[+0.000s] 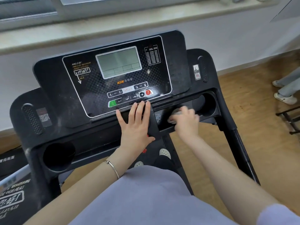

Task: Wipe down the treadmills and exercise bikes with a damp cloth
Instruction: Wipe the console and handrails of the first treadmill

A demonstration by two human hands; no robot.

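Lilac fabric of a person's top [151, 197] fills the foreground as two bare arms reach over one black plastic treadmill console [53, 88] with a single grey display screen [119, 62]. Two round cup wells [58, 157] sit at opposite ends of the tray. The right hand [185, 119], blurred, curls its fingers over one crumpled pale grey cloth [176, 113] in the tray's right section, just beside the right well. The left hand [136, 124], with one thin silver bangle [112, 168] on its wrist, lies flat on the central black block, fingers straight and fingertips at the panel's lower edge. Wooden floor [243, 95] lies open to the right.
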